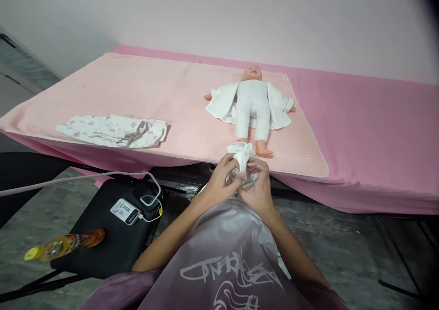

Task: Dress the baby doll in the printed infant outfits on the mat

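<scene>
A small, bunched white cloth garment [244,155] is held at the table's front edge, just by the doll's feet. My left hand [222,177] pinches it from the left and my right hand [257,182] from the right, fingers curled into the fabric. Whether it is a sock or trousers I cannot tell. Behind it lies a baby doll [253,99] on its back, head toward the wall. White leggings or a bodysuit cover its body and legs. An open white jacket [222,100] spreads out on both sides, with its arms in the sleeves. One foot is bare; the cloth hides the other.
A folded, patterned cloth [113,130] lies on the peach mat [164,90] at left. Pink sheeting [370,136] covers the table at right. Below left, a black chair [103,250] bears a yellow-capped bottle [65,247], a white device [125,211] and a cable [103,175].
</scene>
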Available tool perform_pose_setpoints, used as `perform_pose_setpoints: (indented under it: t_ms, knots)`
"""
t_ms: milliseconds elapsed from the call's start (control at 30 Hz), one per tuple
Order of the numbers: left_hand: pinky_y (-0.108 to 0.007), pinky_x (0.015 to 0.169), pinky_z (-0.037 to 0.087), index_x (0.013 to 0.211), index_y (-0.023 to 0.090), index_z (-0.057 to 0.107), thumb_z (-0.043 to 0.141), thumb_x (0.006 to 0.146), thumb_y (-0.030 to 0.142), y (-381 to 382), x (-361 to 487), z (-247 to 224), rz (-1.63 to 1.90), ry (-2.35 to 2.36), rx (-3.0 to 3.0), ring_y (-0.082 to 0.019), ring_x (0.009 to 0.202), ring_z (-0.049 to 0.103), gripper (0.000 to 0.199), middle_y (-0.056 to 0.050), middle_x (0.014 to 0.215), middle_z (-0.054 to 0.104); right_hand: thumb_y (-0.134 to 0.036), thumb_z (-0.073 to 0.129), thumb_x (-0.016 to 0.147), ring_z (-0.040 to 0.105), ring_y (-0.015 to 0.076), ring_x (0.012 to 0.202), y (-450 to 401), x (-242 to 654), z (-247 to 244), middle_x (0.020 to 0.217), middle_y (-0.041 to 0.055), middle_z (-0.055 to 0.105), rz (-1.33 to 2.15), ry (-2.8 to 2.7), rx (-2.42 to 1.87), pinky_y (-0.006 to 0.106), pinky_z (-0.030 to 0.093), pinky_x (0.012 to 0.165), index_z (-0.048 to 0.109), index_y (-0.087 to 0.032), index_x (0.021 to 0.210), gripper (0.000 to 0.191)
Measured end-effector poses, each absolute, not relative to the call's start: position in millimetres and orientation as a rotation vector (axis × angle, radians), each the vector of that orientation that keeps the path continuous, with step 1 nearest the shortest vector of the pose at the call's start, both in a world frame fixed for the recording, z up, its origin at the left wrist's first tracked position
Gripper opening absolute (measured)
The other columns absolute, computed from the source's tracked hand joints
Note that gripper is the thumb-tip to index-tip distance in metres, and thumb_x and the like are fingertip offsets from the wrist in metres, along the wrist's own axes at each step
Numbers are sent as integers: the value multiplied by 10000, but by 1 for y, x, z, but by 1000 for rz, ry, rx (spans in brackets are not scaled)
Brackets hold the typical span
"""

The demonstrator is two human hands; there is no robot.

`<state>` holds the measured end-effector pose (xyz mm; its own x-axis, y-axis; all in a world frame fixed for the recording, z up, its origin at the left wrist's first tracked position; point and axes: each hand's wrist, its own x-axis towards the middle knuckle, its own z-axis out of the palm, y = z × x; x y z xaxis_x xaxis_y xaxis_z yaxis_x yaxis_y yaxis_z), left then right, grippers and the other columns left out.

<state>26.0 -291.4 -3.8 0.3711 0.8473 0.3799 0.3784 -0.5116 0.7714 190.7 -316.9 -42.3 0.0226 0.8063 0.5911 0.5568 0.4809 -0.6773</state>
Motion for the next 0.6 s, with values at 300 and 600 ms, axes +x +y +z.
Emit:
perform_pose_setpoints:
  t_ms: [300,600]
  knots:
    - [-478,1088,501,1090,243,488,487,1099,345,-314,25,-2,1219,677,1942,-256,1275,619,103,-146,1318,638,-241,767,891,743,216,952,-351,208,-17,1075,42,695,447,-1473,-1251,387,632,862,564,-258,1185,358]
    - [-610,1239,394,1416,300,437,740,960,408,-274,19,25,1176,791,2233,-341,1577,396,558,-168,1655,450,-135,756,879,764,241,990,-363,252,49,1114,60,776,285,-1797,-1001,391,651,852,706,-305,1301,457]
